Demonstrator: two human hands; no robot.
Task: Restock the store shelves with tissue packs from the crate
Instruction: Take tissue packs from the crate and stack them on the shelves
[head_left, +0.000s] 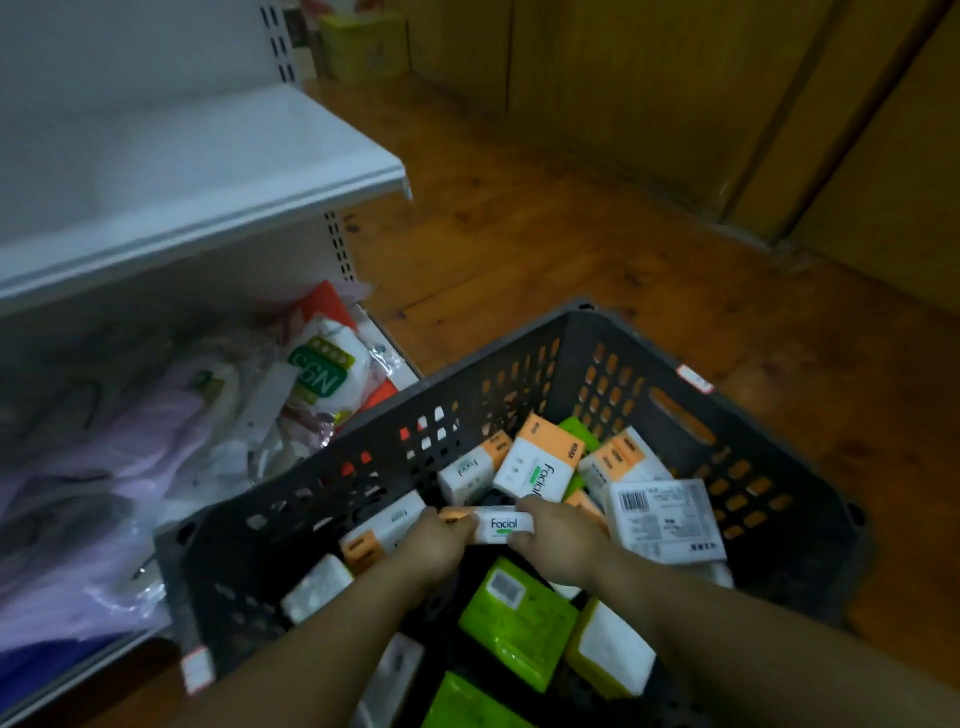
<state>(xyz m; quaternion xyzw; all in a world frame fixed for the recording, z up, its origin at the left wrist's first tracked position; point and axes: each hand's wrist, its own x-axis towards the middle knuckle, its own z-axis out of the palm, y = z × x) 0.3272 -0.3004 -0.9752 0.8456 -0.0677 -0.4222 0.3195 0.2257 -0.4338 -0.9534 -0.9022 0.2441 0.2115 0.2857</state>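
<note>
Both hands grasp one white-and-orange tissue pack (501, 525) over the dark crate (524, 358): left hand (439, 545) at its nine o'clock end, right hand (558, 540) at three o'clock. The white shelf (208, 171) stands at ten o'clock.

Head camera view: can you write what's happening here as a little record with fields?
Place: dark crate on a wooden floor, beside a white shelf
Left hand: grips one end of a tissue pack
Right hand: grips its other end
Pack held: white and orange, marked Facial, inside the crate
Also in crate: matching packs, green packs
Under the shelf: bagged goods
</note>
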